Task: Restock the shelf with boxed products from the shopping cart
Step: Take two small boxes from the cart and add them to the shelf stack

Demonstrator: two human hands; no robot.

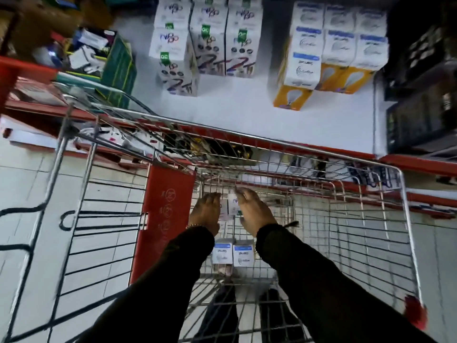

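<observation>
Both my hands reach deep into the wire shopping cart (pixel 321 154). My left hand (pixel 205 211) and my right hand (pixel 257 211) press against the two sides of white boxes (pixel 230 206) between them. Whether the boxes are lifted off the cart floor is unclear. Two more white boxes with blue labels (pixel 233 251) lie on the cart floor closer to me, between my forearms. On the white shelf (pixel 235 107) beyond the cart stand rows of tall white boxes (pixel 210 38) and white-and-yellow bulb boxes (pixel 329 45).
A red plastic panel (pixel 165 214) forms the cart's left inner side. A green box (pixel 118 70) and mixed clutter fill the shelf's left end. Dark crates (pixel 420 95) stand at the shelf's right end. The red shelf edge (pixel 420 162) runs just past the cart.
</observation>
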